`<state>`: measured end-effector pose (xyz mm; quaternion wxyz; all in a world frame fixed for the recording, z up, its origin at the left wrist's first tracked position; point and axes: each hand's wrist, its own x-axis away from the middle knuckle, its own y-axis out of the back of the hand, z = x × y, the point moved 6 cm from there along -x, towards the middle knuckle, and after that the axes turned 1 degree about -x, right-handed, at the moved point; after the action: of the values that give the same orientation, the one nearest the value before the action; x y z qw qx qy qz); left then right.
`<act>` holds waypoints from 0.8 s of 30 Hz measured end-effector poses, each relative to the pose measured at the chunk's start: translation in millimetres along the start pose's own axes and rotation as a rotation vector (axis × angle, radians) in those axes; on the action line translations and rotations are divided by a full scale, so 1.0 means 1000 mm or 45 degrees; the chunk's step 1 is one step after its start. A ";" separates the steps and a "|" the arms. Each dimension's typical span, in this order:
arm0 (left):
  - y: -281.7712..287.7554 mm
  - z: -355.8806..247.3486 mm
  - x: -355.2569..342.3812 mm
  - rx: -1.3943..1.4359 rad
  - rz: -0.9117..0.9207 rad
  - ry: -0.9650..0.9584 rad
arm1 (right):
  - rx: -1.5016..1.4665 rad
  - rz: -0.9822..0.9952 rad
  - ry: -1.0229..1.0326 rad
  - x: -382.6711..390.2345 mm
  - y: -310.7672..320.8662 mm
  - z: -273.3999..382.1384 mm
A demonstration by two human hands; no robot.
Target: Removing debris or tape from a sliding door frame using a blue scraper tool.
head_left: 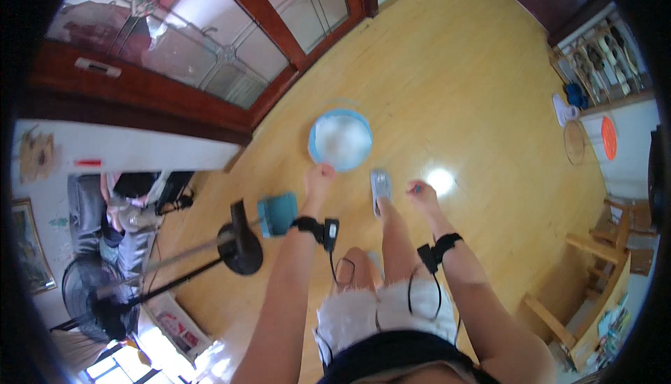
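My left hand (321,176) is closed in a fist at the near edge of a round light-blue basin (312,145). Its fingers hide whatever they may hold. I cannot tell whether the hand grips the rim or only hovers over it. Blurred white fills the inside of the basin. To the right, beyond my slippered foot, my right hand (423,195) is curled closed, with a small teal bit showing between its fingers. Black straps with small cabled boxes circle both wrists.
Left of my left forearm stands a teal square container (278,214), near a black fan (98,296). Glazed wooden doors (210,41) line the far left. One grey slipper (380,185) is on my foot. Wooden furniture (587,300) and a shoe rack (604,62) stand at the right.
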<state>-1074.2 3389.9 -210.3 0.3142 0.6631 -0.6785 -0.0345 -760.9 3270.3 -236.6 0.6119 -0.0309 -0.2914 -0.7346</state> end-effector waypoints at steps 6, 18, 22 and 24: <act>-0.035 0.070 -0.096 -0.621 0.086 -0.192 | 0.742 0.276 0.278 -0.134 -0.133 -0.004; -0.139 0.190 -0.257 -1.094 0.702 -0.229 | 1.301 0.378 0.557 -0.265 -0.319 -0.065; -0.141 0.217 -0.260 -1.034 0.843 -0.137 | 1.350 0.415 0.564 -0.269 -0.337 -0.066; -0.144 0.216 -0.261 -0.983 0.762 -0.199 | 1.352 0.448 0.421 -0.275 -0.336 -0.077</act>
<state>-1069.7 3533.4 -549.2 0.4813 0.2698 -0.7983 -0.2415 -976.6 3504.0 -541.8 0.6938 0.3473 -0.5108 -0.3702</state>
